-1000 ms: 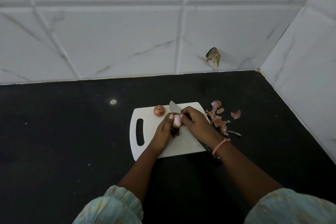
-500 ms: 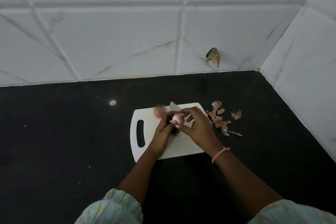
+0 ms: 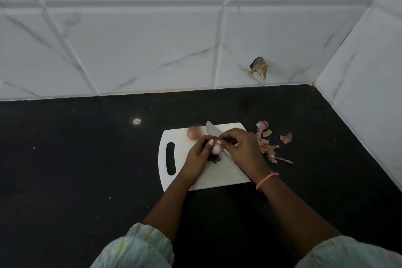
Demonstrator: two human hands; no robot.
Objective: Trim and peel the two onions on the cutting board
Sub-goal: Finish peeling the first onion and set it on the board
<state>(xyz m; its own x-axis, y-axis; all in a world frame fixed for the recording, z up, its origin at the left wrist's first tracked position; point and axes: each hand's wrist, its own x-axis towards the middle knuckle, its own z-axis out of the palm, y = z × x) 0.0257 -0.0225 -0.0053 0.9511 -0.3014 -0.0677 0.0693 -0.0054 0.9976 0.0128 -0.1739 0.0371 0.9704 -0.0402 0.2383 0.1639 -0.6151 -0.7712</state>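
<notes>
My left hand (image 3: 198,156) grips a small pale, partly peeled onion (image 3: 216,149) just above the white cutting board (image 3: 217,177). The fingertips of my right hand (image 3: 241,148) pinch at the top of that same onion. A second onion (image 3: 193,132), still in its brown-pink skin, sits on the board's far edge, left of my hands. A knife (image 3: 211,129) lies slantwise under my right hand, its blade tip pointing to the far left. Its handle is mostly hidden under my right wrist.
A heap of pink onion skins (image 3: 266,146) lies on the black counter (image 3: 87,159) right of the board. White tiled walls close the back and the right side. A dried scrap (image 3: 258,69) sticks to the back wall.
Both hands lifted the peeled onion a little and brought it back down above the board. My right fingertips shifted onto its top. The knife tip and the unpeeled onion stayed put.
</notes>
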